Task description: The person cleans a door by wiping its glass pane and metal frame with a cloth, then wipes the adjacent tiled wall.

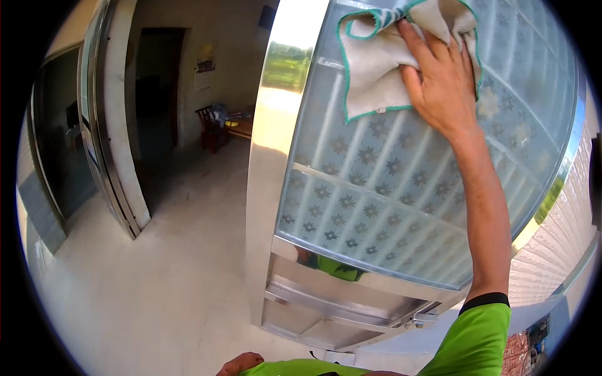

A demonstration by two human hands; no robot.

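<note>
A white cloth with a green edge [376, 78] lies against the patterned glass panel [370, 182] of a metal-framed door. My right hand [442, 84] presses the cloth flat on the glass near the top, its fingers spread over the cloth and the arm stretched upward. Part of the cloth is bunched above the fingertips. Low in the view, my left hand [241, 363] shows only in part beside the green shirt, away from the door; its fingers are hidden.
The door's shiny metal frame [260, 250] stands left of the glass, with a latch [423, 318] low down. Through the doorway are a wooden chair [212, 128] and a table [241, 128]. Another door leaf [103, 125] is at the left.
</note>
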